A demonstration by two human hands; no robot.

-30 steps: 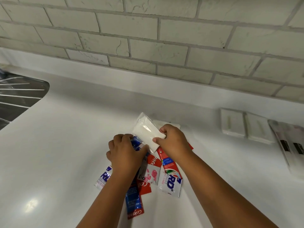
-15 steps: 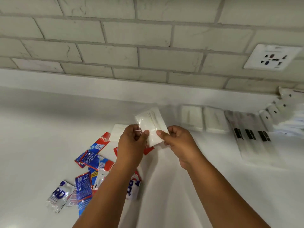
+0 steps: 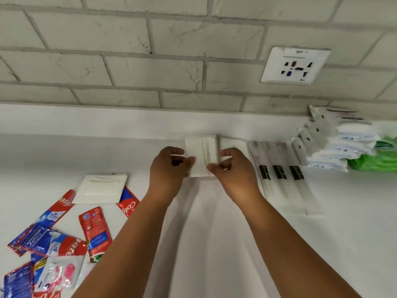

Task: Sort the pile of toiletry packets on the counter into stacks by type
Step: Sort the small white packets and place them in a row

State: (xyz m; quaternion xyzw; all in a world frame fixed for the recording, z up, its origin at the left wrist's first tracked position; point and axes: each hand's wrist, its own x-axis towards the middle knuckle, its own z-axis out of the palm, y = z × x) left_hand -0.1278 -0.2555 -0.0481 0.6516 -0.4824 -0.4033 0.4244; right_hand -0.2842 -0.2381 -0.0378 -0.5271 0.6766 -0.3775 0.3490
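A: The white packet [image 3: 202,157] was down low at the back of the worktop [image 3: 214,244], pinched at its left edge by the left hand [image 3: 168,171] and at its right edge by the right hand [image 3: 233,168]. Half a second earlier both hands had held it up in the air, clear of everything; a second earlier it was being lifted off the pile.

B: Set down, or only lowered?

A: Could not tell. The hands covered its near edge and the frame was soft there. It appeared to sit on or just over the white stack [image 3: 233,143] of like packets, whose right part showed beside it. Fingers of both hands were curled onto the packet, not released.

B: So one item nearly sorted.

A: My reading, yes: carried out of the pile and to its own kind. Letting go would be what remained for this one.

B: And the rest?

A: Just right of the stack lay the long clear sleeves [image 3: 279,173] with black bands, side by side. Beyond those, against the wall, the white pouches [image 3: 335,145] and something green [image 3: 378,160]. At left, the unsorted pile [image 3: 53,244] of red and blue sachets, with another white packet [image 3: 101,188] resting on its far edge. Plenty left to sort there.
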